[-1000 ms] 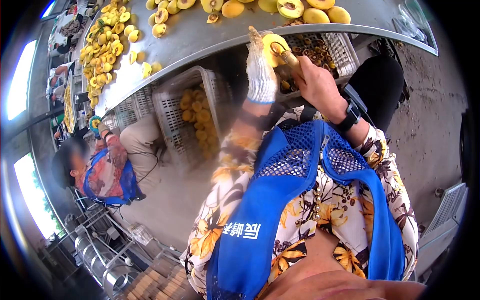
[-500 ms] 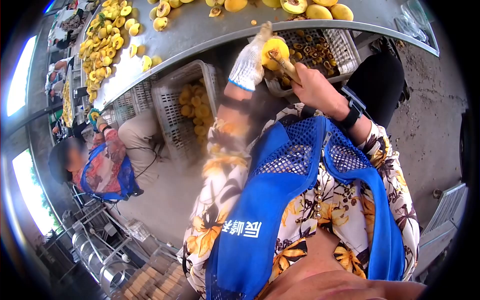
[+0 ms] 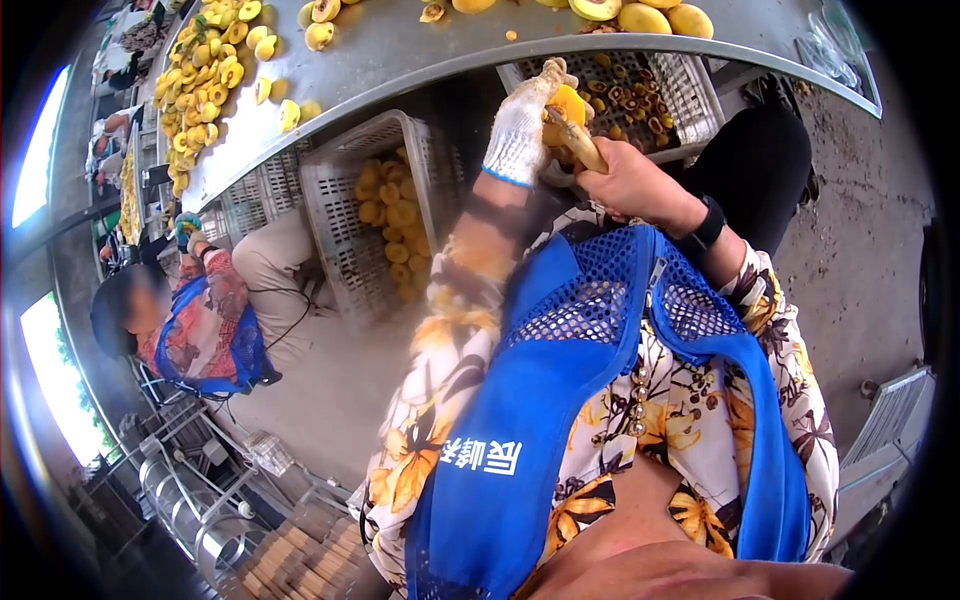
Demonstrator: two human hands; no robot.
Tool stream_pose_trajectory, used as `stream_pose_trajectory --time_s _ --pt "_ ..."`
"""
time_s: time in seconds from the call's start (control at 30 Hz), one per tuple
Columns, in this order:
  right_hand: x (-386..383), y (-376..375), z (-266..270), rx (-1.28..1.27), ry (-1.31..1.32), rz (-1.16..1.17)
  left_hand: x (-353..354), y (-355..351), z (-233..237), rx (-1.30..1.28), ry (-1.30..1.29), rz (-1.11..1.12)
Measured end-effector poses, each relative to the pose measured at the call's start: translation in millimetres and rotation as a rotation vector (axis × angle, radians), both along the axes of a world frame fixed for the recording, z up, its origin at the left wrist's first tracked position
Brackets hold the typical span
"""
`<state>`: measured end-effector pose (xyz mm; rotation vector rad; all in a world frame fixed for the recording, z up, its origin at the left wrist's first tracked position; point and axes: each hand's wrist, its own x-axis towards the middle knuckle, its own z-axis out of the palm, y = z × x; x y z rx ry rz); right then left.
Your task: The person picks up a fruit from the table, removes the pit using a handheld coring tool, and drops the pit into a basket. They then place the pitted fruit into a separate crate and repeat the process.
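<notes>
My left hand (image 3: 522, 122), in a white knitted glove, is closed around a yellow halved fruit (image 3: 567, 104) near the table's edge. My bare right hand (image 3: 640, 183) grips a tool by its wooden handle (image 3: 583, 150); the tool's tip meets the fruit, and its exact shape is hidden there. Beneath and beyond my hands, a white crate (image 3: 690, 92) holds dark pits and fruit scraps. Fruit halves (image 3: 400, 212) lie in another white crate (image 3: 330, 215) to the left.
A metal table (image 3: 400, 60) bears a heap of cut fruit (image 3: 205, 90) at left and larger fruits (image 3: 645, 18) along the top. A co-worker (image 3: 205, 330) sits at the left. A metal frame (image 3: 890, 430) stands at the lower right.
The fruit has turned in my left hand, its cut face now less visible. My left hand has shifted slightly right and down, and my right wrist has rotated.
</notes>
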<state>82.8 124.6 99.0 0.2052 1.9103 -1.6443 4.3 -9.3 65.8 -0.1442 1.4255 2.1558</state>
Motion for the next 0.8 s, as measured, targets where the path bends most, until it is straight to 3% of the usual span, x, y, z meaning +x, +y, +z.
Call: stream_pose_trajectory --time_s 0.07,0.23,0.37,0.4,0.43,0.47,0.5,0.57,0.6,0.7,0.8 --pt "1 1 -2 -0.163 -0.124 -0.021 2 1 -21 -0.116 0.396 0.022" --pt "3 13 -19 -0.709 -0.332 -0.01 -2 12 -38 -0.3 0.735 0.175" --pt "4 22 -35 -0.975 -0.399 -0.078 -13 17 -37 -0.616 1.264 0.283" --pt "5 28 -52 -1.086 -0.251 -0.05 -7 22 -6 -0.384 0.676 0.158" --pt "4 34 -52 -1.221 -0.166 -0.115 -1 27 25 -0.166 0.065 0.226" --pt "1 40 -51 -1.354 -0.077 -0.18 -4 22 18 -0.138 0.007 0.247" --pt "-4 47 -50 -1.237 -0.116 -0.307 -6 15 4 -0.113 -0.054 0.264" --pt "-14 51 -55 -0.465 -0.124 -0.424 -19 17 -26 -0.03 -0.146 0.418" --pt "-13 46 -64 -0.04 -0.107 -0.474 -16 14 -23 -0.01 -0.17 0.342" --pt "-10 37 -73 0.168 0.207 -0.5 -3 4 -8 0.059 -0.198 0.18" --pt "-17 36 -69 0.248 0.392 -0.41 2 -18 6 -0.005 -0.174 0.291"
